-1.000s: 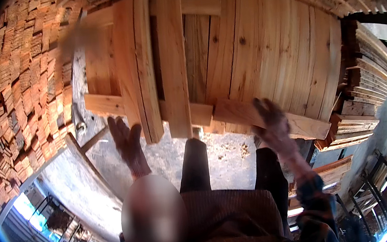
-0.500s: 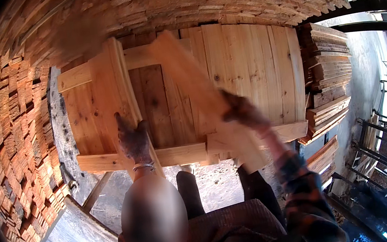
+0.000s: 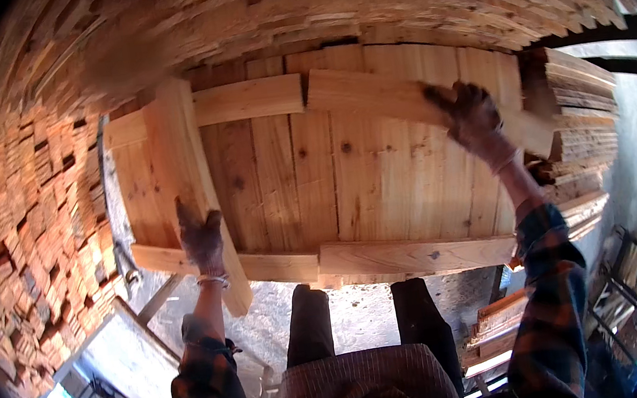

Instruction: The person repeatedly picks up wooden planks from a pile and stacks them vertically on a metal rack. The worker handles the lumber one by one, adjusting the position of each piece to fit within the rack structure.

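Observation:
My left hand (image 3: 203,241), in what looks like a dirty work glove, grips a long wooden board (image 3: 178,153) lying front to back across the left part of a panel of planks (image 3: 316,175). The board's near end juts past the panel's front edge. At the back right, my right hand (image 3: 476,120) is closed on a second wooden board (image 3: 369,93). This one slants, its left end by the far crosspiece (image 3: 247,99) and its right end angled toward me. Along the panel's near side lie two end-to-end strips, a left strip (image 3: 279,266) and a right strip (image 3: 413,255).
Stacked timber (image 3: 44,233) rises like a wall on the left, and more piled wood (image 3: 272,14) stands behind the panel. To the right are stacked boards (image 3: 582,111), with a lower pile (image 3: 497,328) beneath. A dark metal rack (image 3: 622,273) is farther right.
My right hand has swung its board away from me and to the right, from the middle of the panel to its far side. My left hand and its board have shifted slightly toward me.

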`<action>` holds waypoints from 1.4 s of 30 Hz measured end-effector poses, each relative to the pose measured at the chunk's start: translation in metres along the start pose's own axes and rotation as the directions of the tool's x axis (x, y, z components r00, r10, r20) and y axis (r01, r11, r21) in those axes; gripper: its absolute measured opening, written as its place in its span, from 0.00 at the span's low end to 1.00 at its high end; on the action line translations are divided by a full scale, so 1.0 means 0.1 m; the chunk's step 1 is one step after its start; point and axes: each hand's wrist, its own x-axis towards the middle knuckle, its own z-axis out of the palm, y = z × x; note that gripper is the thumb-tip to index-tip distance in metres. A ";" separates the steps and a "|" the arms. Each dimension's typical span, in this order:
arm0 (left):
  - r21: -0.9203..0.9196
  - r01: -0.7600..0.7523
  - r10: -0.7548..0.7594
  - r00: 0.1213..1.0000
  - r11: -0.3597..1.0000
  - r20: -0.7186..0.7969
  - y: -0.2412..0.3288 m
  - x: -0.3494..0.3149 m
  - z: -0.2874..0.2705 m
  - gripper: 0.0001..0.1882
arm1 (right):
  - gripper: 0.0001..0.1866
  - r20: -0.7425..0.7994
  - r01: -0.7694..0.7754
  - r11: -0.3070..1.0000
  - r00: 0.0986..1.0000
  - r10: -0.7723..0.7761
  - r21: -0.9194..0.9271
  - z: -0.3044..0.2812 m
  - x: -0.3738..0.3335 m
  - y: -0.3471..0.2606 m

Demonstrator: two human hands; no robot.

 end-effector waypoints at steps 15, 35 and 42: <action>-0.774 0.281 0.072 0.919 0.567 0.387 -0.30 0.28 -0.68 0.35 | 0.37 0.239 -0.261 0.056 0.937 0.255 0.964 0.35 -0.02 -2.20; -0.605 0.157 -0.025 0.975 0.781 0.220 -2.03 1.33 -0.99 0.45 | 0.37 0.376 -0.399 0.055 0.895 0.241 0.915 -0.01 1.48 -5.31; -0.493 0.125 -0.007 0.972 0.861 0.234 -2.41 1.62 -0.98 0.43 | 0.35 0.417 -0.417 -0.051 0.879 0.233 0.908 0.33 1.43 -5.48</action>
